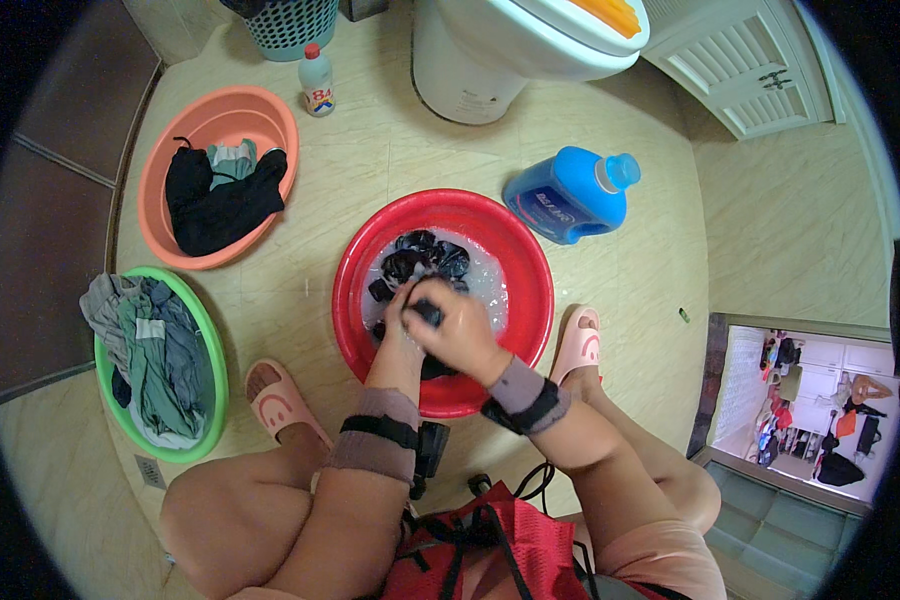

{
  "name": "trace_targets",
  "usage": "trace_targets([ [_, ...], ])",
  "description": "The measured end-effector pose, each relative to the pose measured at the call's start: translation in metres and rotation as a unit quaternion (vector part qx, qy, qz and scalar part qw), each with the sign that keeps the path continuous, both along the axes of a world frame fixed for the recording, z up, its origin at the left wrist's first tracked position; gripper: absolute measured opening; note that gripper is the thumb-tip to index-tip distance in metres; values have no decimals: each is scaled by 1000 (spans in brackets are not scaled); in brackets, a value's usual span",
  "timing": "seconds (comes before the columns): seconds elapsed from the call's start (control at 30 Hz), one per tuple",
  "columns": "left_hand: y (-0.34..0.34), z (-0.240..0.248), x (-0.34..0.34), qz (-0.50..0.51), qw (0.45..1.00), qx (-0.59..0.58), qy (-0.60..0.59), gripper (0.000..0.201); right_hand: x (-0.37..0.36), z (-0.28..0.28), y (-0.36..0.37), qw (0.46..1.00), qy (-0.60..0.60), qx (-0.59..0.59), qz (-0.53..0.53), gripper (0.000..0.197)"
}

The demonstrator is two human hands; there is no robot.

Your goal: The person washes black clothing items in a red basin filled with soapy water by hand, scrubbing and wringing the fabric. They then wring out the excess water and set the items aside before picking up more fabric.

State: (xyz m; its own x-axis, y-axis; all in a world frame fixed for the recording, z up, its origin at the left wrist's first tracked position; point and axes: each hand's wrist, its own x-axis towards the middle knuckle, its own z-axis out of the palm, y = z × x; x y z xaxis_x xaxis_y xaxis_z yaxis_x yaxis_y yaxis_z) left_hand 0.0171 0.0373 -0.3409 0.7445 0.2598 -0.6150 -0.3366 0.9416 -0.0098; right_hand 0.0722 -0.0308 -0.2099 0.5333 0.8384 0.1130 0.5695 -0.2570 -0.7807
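A dark wet garment [435,256] lies bunched in the whitish, soapy water [486,283] of a red basin [530,300], which stands on the floor between my feet. Over the middle of the basin my two hands meet. My right hand [460,325] is closed around a fold of the dark garment and is a little smeared by motion. Against it, my left hand [400,325] is closed too, pressed to the same cloth. Its fingers are partly hidden behind the right hand. Grey bands with black straps circle both wrists.
At the left stand an orange basin [152,212] with black and green clothes and a green basin [218,385] heaped with grey-green clothes. A blue detergent jug [567,197] is right of the red basin. Farther back are a red-capped bottle [316,80], a toilet [470,75] and a perforated basket [292,28].
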Motion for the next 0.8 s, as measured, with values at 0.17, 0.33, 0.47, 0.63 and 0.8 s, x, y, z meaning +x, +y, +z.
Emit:
trace_targets([
  [0.17, -8, 29, 20, -73, 980, 143, 119, 37, 74, -73, -17, 964, 147, -43, -218, 28],
  [0.33, 16, 68, 14, -112, 955, 161, 223, 54, 69, -126, -54, 897, 202, -212, -332, 44],
  [0.47, 11, 44, 9, -106, 963, 142, 205, 51, 60, -171, -72, 799, 453, -192, -345, 39],
  [0.63, -13, 37, 37, -130, 970, 130, 158, 51, 132, -207, -89, 816, 401, -122, -398, 36],
  [0.8, 10, 19, 16, -52, 991, 59, 109, 50, 59, -75, -4, 980, 191, 4, -59, 36],
])
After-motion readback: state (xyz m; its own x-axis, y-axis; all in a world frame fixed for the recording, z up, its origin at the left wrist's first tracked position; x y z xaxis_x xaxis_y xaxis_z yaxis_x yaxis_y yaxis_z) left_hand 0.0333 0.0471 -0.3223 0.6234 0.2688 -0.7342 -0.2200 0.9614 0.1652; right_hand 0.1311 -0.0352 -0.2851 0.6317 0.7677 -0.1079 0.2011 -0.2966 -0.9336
